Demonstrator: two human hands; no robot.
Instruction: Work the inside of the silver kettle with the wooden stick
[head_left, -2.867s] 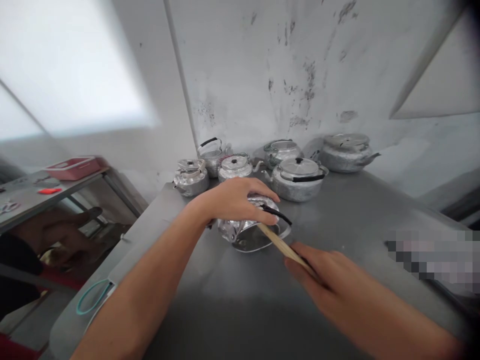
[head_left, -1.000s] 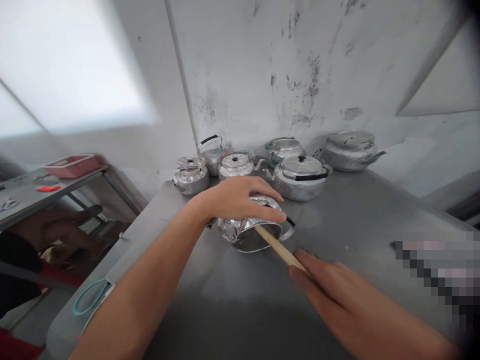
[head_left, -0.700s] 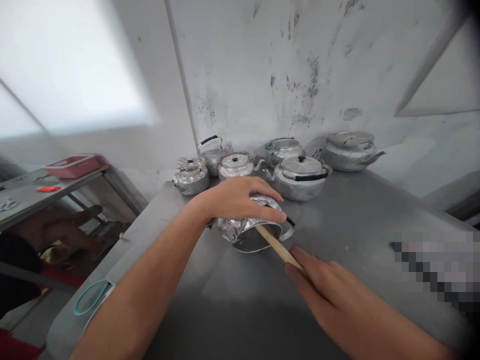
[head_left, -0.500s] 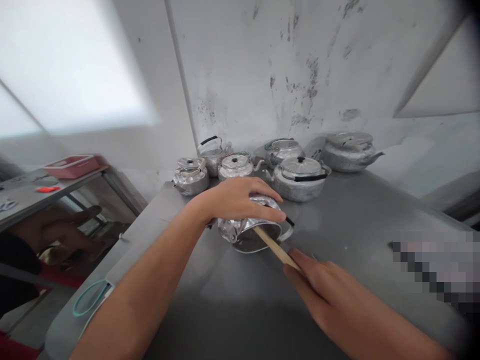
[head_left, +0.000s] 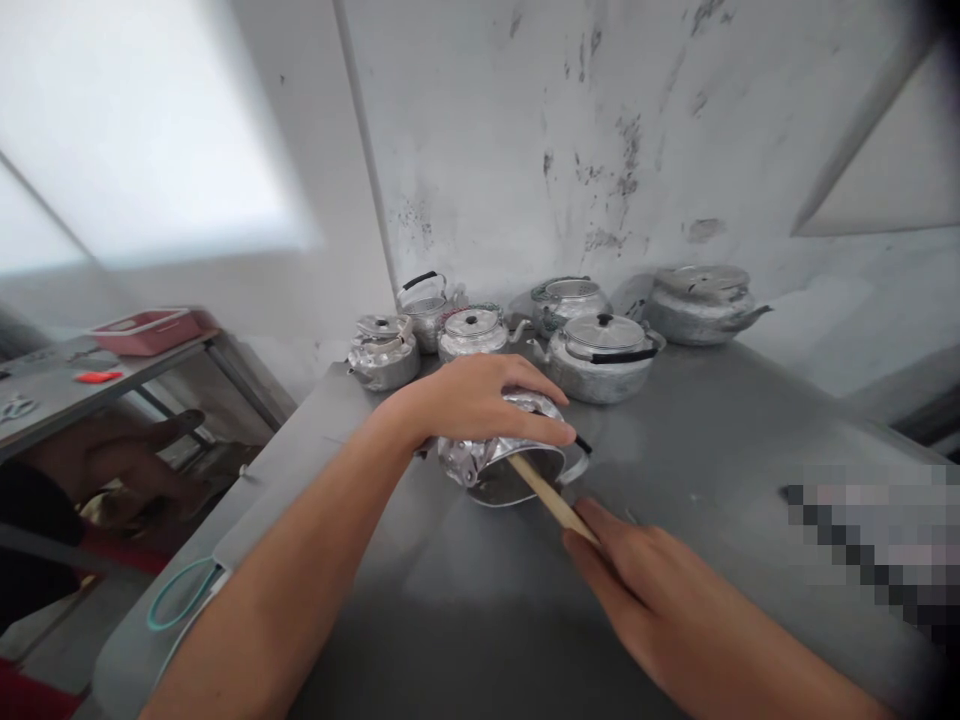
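A dented aluminium kettle (head_left: 459, 462) lies tipped on the grey table, its open mouth facing me. My left hand (head_left: 487, 400) is laid over its upper side, fingers bent around the curved body and gripping it. In my right hand (head_left: 637, 565) is a wooden stick (head_left: 546, 492), held with the fingers wrapped around it. The stick's far end goes into the kettle's mouth, where its tip is hidden. The kettle's black-gripped handle (head_left: 582, 444) sticks out on the right, beside my left fingertips.
Several aluminium kettles stand behind, including a lidded one (head_left: 604, 365) and a large one (head_left: 701, 310) by the wall. On the left, a side table holds a pink basket (head_left: 146, 335). A teal cord loop (head_left: 161, 600) lies at the table's left edge. A blurred-out patch covers the right side.
Almost nothing differs. My right hand and the stick have shifted very slightly, and the whole view has drifted a little to the right. The left hand keeps its hold on the kettle.
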